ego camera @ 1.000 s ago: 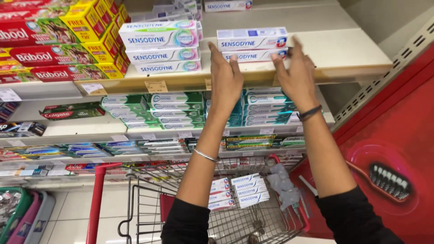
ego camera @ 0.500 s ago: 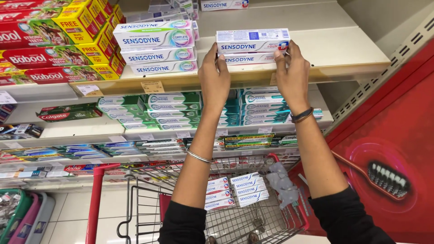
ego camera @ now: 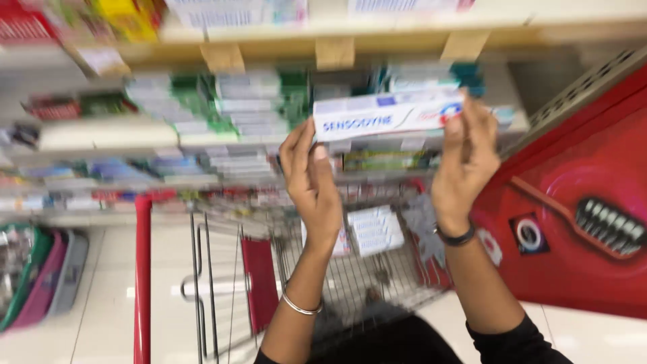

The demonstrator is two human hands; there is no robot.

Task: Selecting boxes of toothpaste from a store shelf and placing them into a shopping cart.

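Both hands are pinching a long white toothpaste box (ego camera: 387,114) by its ends, left hand (ego camera: 311,182) at nine o'clock, right hand (ego camera: 465,162) at three, fingers closed on it above the shopping cart (ego camera: 350,269). It looks light, stiff, crushable; the ends suit holding.

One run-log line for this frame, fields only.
left hand: grips box's left end | right hand: grips right end | toothpaste box: white, level, held before shelves | shopping cart: below, holds similar boxes | image: motion-blurred

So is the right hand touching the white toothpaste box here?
Touching. The head view shows the right hand with fingers wrapped over the right end of the white toothpaste box, while the left hand grips its left end.
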